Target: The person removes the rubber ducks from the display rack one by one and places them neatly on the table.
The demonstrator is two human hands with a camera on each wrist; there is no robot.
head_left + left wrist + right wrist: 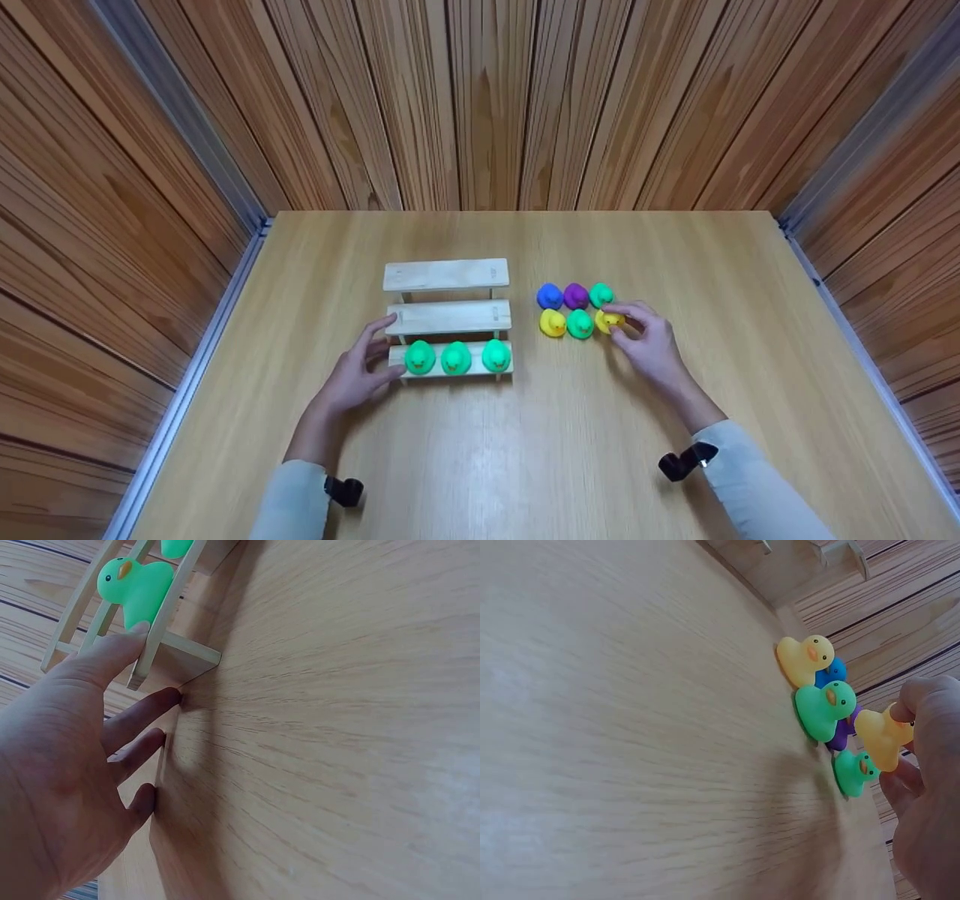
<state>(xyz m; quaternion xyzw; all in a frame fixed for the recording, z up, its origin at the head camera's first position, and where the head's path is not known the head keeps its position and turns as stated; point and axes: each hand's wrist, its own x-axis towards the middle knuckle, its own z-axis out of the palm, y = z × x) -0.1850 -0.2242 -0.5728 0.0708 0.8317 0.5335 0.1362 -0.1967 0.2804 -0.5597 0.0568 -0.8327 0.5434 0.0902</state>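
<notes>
My right hand [646, 336] pinches a yellow rubber duck [881, 736] between thumb and fingers, at the right end of a small group of ducks. In the right wrist view it overlaps a green duck [853, 772]. My left hand [360, 371] is at the left end of a pale wooden three-tier stand [448, 318]. Its thumb touches the end of the lowest shelf, close by a green duck [139, 589], while the other fingers spread loosely beside the stand. Three green ducks, with one in the middle [456, 358], sit along that lowest shelf.
Right of the stand, the group also holds a blue duck [550, 296], a purple duck [576, 296], a second yellow duck [553, 323] and another green duck [580, 324]. Wood-panelled walls [487, 112] with metal edging enclose the wooden table [465, 465].
</notes>
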